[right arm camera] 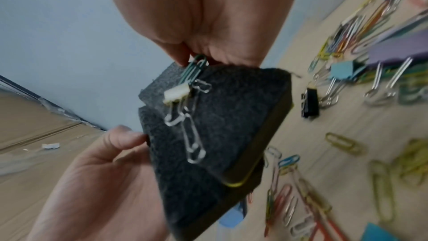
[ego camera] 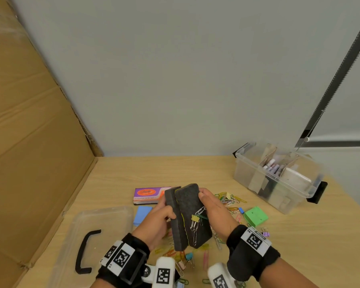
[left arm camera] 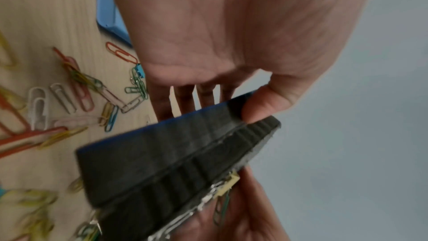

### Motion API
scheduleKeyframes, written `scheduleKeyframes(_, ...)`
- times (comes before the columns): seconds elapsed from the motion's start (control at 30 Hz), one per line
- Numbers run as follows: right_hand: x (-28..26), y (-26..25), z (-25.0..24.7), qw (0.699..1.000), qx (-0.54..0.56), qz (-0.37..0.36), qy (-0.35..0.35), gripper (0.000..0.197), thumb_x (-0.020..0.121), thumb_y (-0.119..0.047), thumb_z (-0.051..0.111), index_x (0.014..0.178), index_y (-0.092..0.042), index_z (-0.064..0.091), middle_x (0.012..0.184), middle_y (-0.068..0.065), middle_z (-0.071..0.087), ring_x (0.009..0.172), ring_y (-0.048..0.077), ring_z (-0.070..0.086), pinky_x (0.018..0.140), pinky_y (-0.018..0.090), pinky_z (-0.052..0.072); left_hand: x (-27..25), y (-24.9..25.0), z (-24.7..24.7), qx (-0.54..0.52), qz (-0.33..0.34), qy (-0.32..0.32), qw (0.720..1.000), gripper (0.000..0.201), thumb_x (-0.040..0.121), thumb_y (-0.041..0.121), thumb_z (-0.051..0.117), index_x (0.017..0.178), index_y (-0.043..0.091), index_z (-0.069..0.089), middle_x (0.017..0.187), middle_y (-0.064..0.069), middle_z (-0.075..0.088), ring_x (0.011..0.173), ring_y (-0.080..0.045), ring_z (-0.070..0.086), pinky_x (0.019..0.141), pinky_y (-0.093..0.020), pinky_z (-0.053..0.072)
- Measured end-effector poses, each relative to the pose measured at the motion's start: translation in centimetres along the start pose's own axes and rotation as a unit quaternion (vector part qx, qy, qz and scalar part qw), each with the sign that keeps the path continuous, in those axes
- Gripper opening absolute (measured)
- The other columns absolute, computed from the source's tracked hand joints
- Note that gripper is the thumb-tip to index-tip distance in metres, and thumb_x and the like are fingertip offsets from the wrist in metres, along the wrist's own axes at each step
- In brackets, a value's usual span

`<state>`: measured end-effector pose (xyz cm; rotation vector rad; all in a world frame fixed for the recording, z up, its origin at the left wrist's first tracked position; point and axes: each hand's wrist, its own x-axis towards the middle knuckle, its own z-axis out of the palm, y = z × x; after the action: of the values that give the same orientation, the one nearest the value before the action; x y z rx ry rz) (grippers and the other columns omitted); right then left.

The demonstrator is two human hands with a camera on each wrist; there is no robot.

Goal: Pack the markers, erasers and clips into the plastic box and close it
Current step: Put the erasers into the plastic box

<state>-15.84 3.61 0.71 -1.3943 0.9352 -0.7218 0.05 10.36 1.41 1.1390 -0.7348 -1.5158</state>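
Note:
Two dark grey felt erasers stand side by side above the table. My left hand (ego camera: pixel 159 220) grips the left eraser (ego camera: pixel 172 206), thumb on its edge and fingers behind it (left arm camera: pixel 150 153). My right hand (ego camera: pixel 213 208) grips the right eraser (ego camera: pixel 189 204). A yellow binder clip and several paper clips (ego camera: pixel 196 224) cling to that eraser's felt face (right arm camera: pixel 185 109). The clear plastic box (ego camera: pixel 279 180) stands open at the back right with markers inside. Loose paper clips (ego camera: pixel 231 201) lie scattered under and around my hands.
The box's clear lid (ego camera: pixel 104 217) with a black handle (ego camera: pixel 85 252) lies at the front left. A purple-and-orange eraser (ego camera: pixel 149 195), a blue block (ego camera: pixel 142 215) and a green block (ego camera: pixel 256 216) lie on the table. Cardboard leans along the left side.

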Motion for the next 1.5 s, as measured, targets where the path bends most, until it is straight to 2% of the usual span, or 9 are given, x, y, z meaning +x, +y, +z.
scheduleKeyframes(0.2, 0.3, -0.5, 2.1, 0.999, -0.005, -0.036, -0.017, 0.027, 0.103, -0.019, 0.032, 0.111, -0.011, 0.057, 0.103, 0.004, 0.062, 0.093, 0.008, 0.057, 0.087, 0.023, 0.044, -0.4, 0.4, 0.5, -0.011, 0.001, -0.042, 0.999, 0.076, 0.063, 0.002, 0.049, 0.136, 0.023, 0.042, 0.099, -0.010, 0.066, 0.086, -0.021, 0.065, 0.077, -0.036, 0.054)
scheduleKeyframes(0.37, 0.3, -0.9, 2.2, 0.998, -0.004, -0.046, -0.048, 0.027, 0.104, -0.022, 0.031, 0.113, -0.012, 0.054, 0.105, 0.002, 0.061, 0.095, 0.007, 0.056, 0.091, 0.024, 0.043, -0.6, 0.6, 0.9, -0.044, 0.012, -0.042, 0.998, 0.081, 0.063, 0.000, 0.050, 0.135, 0.035, 0.039, 0.108, -0.010, 0.062, 0.095, -0.025, 0.059, 0.084, -0.041, 0.050)
scheduleKeyframes(0.53, 0.1, -0.3, 1.8, 0.997, -0.020, -0.031, -0.061, 0.036, 0.102, -0.042, 0.026, 0.121, -0.026, 0.052, 0.116, -0.007, 0.059, 0.106, -0.001, 0.055, 0.093, 0.017, 0.040, -0.2, 0.0, 0.9, -0.046, -0.008, -0.028, 0.999, 0.072, 0.068, 0.005, 0.055, 0.136, 0.025, 0.043, 0.107, -0.013, 0.064, 0.099, -0.030, 0.061, 0.087, -0.047, 0.051)
scheduleKeyframes(0.63, -0.4, 1.0, 0.6, 0.984, -0.169, -0.025, -0.046, 0.051, 0.095, -0.057, 0.018, 0.123, -0.033, 0.052, 0.107, -0.017, 0.053, 0.111, 0.006, 0.048, 0.104, 0.030, 0.035, -0.1, -0.4, 0.4, -0.052, -0.011, 0.006, 0.999, 0.065, 0.072, 0.008, 0.058, 0.134, 0.020, 0.043, 0.107, -0.012, 0.064, 0.098, -0.029, 0.062, 0.081, -0.043, 0.055)
scheduleKeyframes(0.77, -1.1, 3.4, -1.8, 0.901, -0.429, 0.022, -0.067, 0.037, 0.101, -0.045, 0.025, 0.109, -0.025, 0.055, 0.106, -0.004, 0.052, 0.113, 0.020, 0.045, 0.105, 0.039, 0.032, 0.0, -0.3, -1.5, -0.091, -0.025, 0.055, 0.994, 0.060, 0.076, 0.008, 0.058, 0.134, 0.009, 0.044, 0.112, -0.019, 0.061, 0.096, -0.034, 0.062, 0.083, -0.046, 0.052)
scheduleKeyframes(0.9, -1.3, 3.4, -2.2, 0.902, -0.414, -0.118, -0.035, 0.020, 0.096, -0.028, 0.045, 0.111, -0.024, 0.058, 0.105, -0.010, 0.051, 0.106, 0.011, 0.047, 0.093, 0.025, 0.039, -0.3, 0.4, -2.4, -0.079, -0.050, 0.053, 0.994, 0.048, 0.083, 0.013, 0.048, 0.129, -0.001, 0.048, 0.120, -0.028, 0.060, 0.102, -0.039, 0.062, 0.083, -0.046, 0.054)
scheduleKeyframes(1.1, -1.4, 0.3, 0.4, 0.889, -0.365, -0.273, -0.038, 0.029, 0.096, -0.025, 0.048, 0.125, -0.024, 0.053, 0.119, -0.012, 0.052, 0.105, -0.003, 0.049, 0.090, 0.009, 0.038, -0.3, 0.9, -1.8, -0.089, -0.050, 0.041, 0.994, 0.046, 0.085, 0.014, 0.043, 0.126, -0.002, 0.052, 0.112, -0.022, 0.064, 0.097, -0.033, 0.063, 0.081, -0.043, 0.053)
scheduleKeyframes(1.37, -0.8, 0.3, 0.7, 0.903, -0.363, -0.230, -0.021, 0.009, 0.091, -0.021, 0.056, 0.099, -0.018, 0.059, 0.090, -0.009, 0.055, 0.077, 0.001, 0.050, 0.071, 0.012, 0.042, -0.4, 0.9, -2.0, -0.108, -0.051, 0.037, 0.992, 0.047, 0.082, 0.015, 0.045, 0.125, -0.003, 0.052, 0.113, -0.024, 0.063, 0.097, -0.033, 0.062, 0.082, -0.044, 0.053)
scheduleKeyframes(1.5, -1.1, 1.5, -0.7, 0.882, -0.448, -0.140, -0.042, 0.005, 0.090, -0.022, 0.052, 0.094, -0.021, 0.055, 0.088, -0.007, 0.055, 0.077, 0.009, 0.051, 0.073, 0.027, 0.049, -0.5, 1.2, -2.3, -0.120, -0.037, 0.039, 0.991, 0.036, 0.091, 0.013, 0.038, 0.120, 0.000, 0.056, 0.108, -0.021, 0.065, 0.097, -0.034, 0.062, 0.085, -0.047, 0.050)
